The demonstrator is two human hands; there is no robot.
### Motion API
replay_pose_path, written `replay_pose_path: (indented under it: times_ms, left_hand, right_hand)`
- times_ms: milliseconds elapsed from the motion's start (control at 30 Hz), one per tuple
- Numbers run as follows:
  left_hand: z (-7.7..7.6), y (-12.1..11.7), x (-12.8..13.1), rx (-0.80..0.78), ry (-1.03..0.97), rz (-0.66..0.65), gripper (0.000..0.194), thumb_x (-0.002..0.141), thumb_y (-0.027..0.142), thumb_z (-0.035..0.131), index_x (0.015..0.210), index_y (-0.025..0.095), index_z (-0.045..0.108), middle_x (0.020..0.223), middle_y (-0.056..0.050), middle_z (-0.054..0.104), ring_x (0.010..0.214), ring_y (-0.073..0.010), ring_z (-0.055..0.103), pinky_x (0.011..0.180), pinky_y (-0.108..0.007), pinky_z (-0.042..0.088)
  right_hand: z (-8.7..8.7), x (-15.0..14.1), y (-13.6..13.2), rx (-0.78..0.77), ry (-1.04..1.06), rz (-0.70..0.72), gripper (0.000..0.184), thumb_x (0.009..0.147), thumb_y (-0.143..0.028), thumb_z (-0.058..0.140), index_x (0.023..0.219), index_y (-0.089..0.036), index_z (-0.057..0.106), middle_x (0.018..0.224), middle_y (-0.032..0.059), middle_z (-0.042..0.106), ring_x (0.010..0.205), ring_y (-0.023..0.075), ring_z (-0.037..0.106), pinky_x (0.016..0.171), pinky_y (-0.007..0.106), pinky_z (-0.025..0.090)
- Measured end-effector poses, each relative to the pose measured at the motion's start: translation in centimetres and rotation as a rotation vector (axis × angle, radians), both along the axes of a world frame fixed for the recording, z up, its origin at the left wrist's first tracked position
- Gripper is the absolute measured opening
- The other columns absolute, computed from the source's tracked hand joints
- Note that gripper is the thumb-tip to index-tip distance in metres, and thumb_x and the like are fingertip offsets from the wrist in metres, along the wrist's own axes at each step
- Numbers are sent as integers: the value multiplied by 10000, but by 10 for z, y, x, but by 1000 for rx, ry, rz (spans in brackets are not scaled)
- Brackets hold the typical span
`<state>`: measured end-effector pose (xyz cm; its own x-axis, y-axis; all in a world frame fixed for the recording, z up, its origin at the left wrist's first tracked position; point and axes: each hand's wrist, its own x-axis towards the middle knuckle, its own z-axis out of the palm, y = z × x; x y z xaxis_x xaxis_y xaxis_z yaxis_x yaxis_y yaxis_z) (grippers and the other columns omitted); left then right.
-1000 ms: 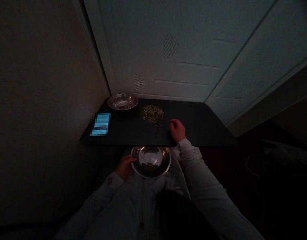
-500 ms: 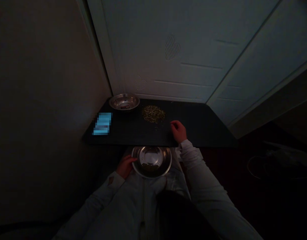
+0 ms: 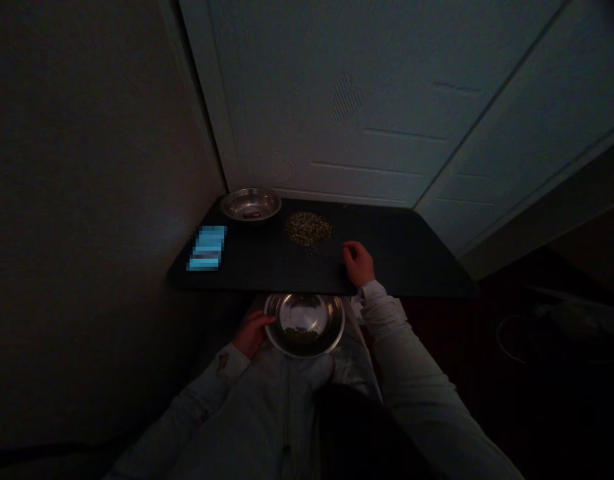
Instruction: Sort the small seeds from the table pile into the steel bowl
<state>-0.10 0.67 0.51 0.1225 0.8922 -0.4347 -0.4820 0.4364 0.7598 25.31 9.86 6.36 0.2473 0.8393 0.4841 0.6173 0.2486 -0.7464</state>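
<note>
right fingers [image 3: 351,251] rest near the seed pile [image 3: 309,230].

There are two grips, the left grip [image 3: 251,335] and the right grip [image 3: 359,263]. There are two steel bowls: the near steel bowl [image 3: 304,325] at the left grip, and the far steel bowl [image 3: 251,205] on the bench [image 3: 401,267], well beyond the right grip. One heap of seeds [image 3: 309,230] lies near the right grip, and one smaller clump of seeds [image 3: 299,335] sits in the near steel bowl. One blue rectangle [image 3: 207,248], too blurred to name, lies well beyond the left grip.
</note>
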Motion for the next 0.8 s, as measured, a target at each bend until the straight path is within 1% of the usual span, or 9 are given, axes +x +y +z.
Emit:
replay_pose_path:
  times_ms: [167, 267, 367, 567, 800]
  left_hand:
    - [-1, 0, 0, -31, -2, 20, 108, 468, 92, 678, 565, 128, 645, 564, -28, 649, 542, -160, 588, 564, -268, 422]
    - [1, -1, 0, -41, -1, 15, 107, 476, 83, 667, 568, 132, 644, 567, -27, 651, 545, -159, 589, 562, -266, 422]
    - [3, -2, 0, -40, 4, 45, 99, 480, 76, 659, 550, 139, 628, 544, -14, 638, 537, -151, 584, 559, -260, 419]
    - [5, -2, 1, -57, 4, 41, 119, 470, 84, 672, 573, 126, 628, 567, -25, 647, 548, -153, 589, 559, -263, 420]
    - [8, -3, 1, -38, -14, 30, 119, 465, 82, 659, 575, 125, 650, 561, -23, 649, 551, -152, 585, 585, -267, 426]
  right_hand:
    - [-1, -13, 3, -12, 16, 43, 231, 726, -338, 430, 811, -178, 574, 780, 62, 612, 707, 174, 545, 695, 327, 433]
    - [-2, -25, 9, -23, 17, 54, 223, 725, -329, 424, 802, -183, 574, 785, 64, 616, 731, 178, 552, 708, 328, 434]
    - [-2, -31, 12, -40, 14, 55, 221, 721, -323, 423, 796, -180, 573, 793, 70, 622, 746, 182, 559, 730, 336, 432]
    - [-1, -30, 7, -82, -5, 88, 208, 721, -318, 433, 800, -188, 574, 782, 53, 626, 723, 173, 560, 719, 331, 436]
    - [0, -30, 3, -145, -32, 209, 205, 726, -327, 442, 804, -199, 582, 760, 27, 624, 714, 164, 564, 691, 316, 435]
